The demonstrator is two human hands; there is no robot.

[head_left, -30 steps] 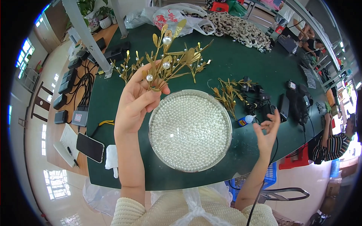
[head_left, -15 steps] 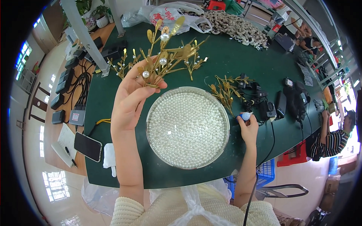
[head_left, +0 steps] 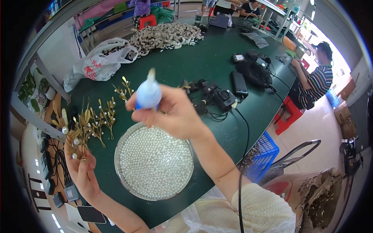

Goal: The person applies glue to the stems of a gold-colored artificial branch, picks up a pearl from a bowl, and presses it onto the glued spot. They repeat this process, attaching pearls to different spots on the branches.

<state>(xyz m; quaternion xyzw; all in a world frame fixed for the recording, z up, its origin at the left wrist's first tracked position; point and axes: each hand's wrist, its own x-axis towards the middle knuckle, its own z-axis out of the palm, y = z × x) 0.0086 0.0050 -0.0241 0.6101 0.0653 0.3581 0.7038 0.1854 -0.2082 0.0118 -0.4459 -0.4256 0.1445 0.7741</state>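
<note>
Head view: bottle in the right hand, gold sprig in the left hand.
Fingers close round the bottle, above the far rim of the pearl tray; the sprig is pinched left of it. Green tabletop lies open beyond, narrow nearside.

At the lower right of the frame shows 1 short, loose sleeve of cream knit, its surface crossed by fine raised rows. At the bottom centre is the cream top, similarly textured, with sheer white fabric lying over it in soft folds. A thin black cable runs down past the sleeve's edge. Both the left hand and right hand are bare, as are the 2 forearms.
</note>
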